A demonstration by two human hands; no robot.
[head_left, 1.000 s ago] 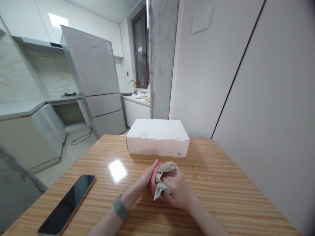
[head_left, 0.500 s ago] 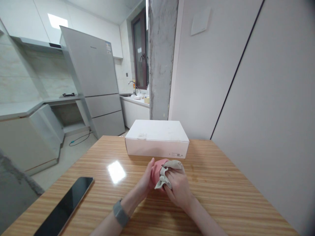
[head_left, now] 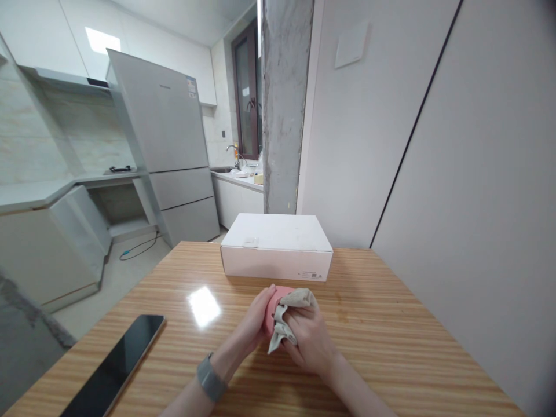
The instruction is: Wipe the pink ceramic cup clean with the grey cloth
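Observation:
My left hand is closed around the side of a smooth pink rounded object, its thumb up along the near edge. What kind of object it is cannot be made out, since the hands and cloth cover most of it. In my right hand is a bunched pale grey-beige cloth, pressed against the pink object's right side. Part of the cloth hangs down below the fingers. Both hands are just above the wooden table.
Beyond my hands lies a closed white box on the table. A black phone rests at the left edge. Farther back are a fridge, a concrete pillar and a sink counter. A pale wall runs along the right.
The cloth and my right hand have shifted slightly left and down over the pink object. My left hand keeps its hold, and the pink object has turned a little.

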